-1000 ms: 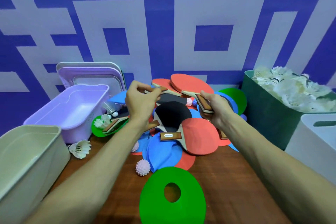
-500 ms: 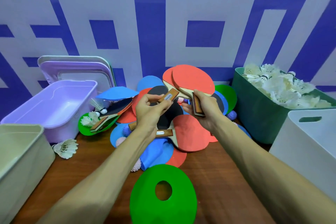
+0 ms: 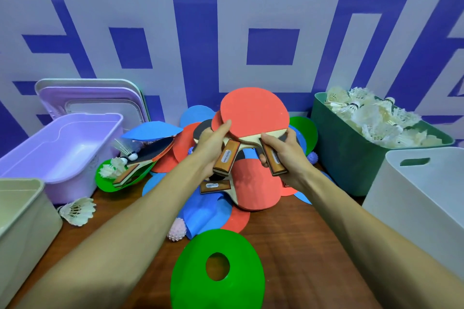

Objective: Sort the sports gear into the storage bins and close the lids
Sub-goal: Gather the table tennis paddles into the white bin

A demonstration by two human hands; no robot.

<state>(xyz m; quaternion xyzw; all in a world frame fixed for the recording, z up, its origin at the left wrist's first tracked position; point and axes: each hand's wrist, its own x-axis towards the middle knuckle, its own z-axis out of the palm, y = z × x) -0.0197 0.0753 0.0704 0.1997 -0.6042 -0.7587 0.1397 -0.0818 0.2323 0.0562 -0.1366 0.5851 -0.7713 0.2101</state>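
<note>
Wooden paddle handles point(image 3: 273, 161): left hand point(image 3: 210, 144) grips one, right hand point(image 3: 288, 157) another; labels point(image 3: 227, 157) unreadable.

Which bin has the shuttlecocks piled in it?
The green bin on the right: white shuttlecocks heap above its rim. The purple bin looks empty; the beige bin and white bin show none.

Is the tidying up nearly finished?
Not nearly. The green bin is full of shuttlecocks. The left hand and right hand each grip a paddle. The purple bin is empty, more paddles, discs and a loose shuttlecock lie on the table, and the lids are off.
</note>
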